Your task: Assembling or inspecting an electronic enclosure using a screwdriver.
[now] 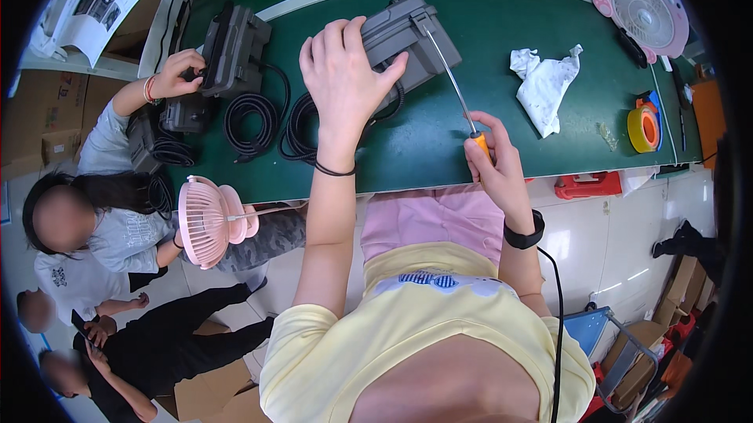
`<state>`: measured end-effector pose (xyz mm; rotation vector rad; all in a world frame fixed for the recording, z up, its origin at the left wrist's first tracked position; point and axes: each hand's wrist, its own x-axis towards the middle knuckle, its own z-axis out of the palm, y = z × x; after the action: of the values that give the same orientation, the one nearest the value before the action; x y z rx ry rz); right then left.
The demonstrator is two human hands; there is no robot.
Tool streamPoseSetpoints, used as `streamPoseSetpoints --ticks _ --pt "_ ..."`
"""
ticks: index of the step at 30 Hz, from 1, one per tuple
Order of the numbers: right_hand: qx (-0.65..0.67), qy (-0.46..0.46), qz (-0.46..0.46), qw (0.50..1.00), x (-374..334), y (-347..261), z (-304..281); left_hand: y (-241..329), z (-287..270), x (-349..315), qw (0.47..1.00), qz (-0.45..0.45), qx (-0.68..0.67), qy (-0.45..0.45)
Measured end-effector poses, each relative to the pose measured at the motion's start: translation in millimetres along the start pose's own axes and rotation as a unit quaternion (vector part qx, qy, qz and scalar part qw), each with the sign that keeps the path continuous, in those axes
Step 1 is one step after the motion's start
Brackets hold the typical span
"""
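Observation:
A grey hard plastic case (423, 66) lies on the green bench in front of me. My left hand (339, 66) grips its left end, fingers over the far side and thumb on the near side. In my right hand (498, 164) is a screwdriver (450, 74), its orange handle partly hidden by the fingers. The long metal shaft slants up and left, with its tip at the latch (424, 21) on the case. A coiled black cable (300, 134) lies beside the case, partly behind my left forearm.
Left of me, a co-worker's hand (182, 74) touches another grey case (235, 50); a second black cable coil (249, 126) lies near it. A pink clip fan (212, 223) stands at the bench edge. Rightward are a white cloth (543, 89), yellow tape (643, 129) and a pink fan (639, 15).

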<state>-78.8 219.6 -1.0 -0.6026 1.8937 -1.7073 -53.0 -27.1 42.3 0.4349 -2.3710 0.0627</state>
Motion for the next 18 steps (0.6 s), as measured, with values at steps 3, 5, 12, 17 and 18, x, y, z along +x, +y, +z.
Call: streamPoseSetpoints --ticks 3,5,12,17,18 --pt "0.001 0.000 -0.001 1.000 -0.4 -0.6 1.3 -2.7 8.6 -1.3 1.000 0.000 -0.012 -0.002" --pt "0.004 0.003 -0.001 1.000 0.0 -0.4 2.7 -6.7 12.2 -1.1 1.000 0.012 -0.013 -0.002" --pt "0.048 0.031 -0.021 0.998 3.2 6.3 4.2 -3.2 4.6 -8.0 0.996 0.051 -0.075 0.004" --pt "0.082 0.074 -0.041 0.993 7.6 7.2 2.8 11.9 -7.6 -29.0 0.991 0.091 -0.099 0.025" --pt "0.091 0.093 -0.048 0.990 8.3 7.9 2.6 14.3 -6.2 -32.2 0.989 0.099 -0.109 0.031"
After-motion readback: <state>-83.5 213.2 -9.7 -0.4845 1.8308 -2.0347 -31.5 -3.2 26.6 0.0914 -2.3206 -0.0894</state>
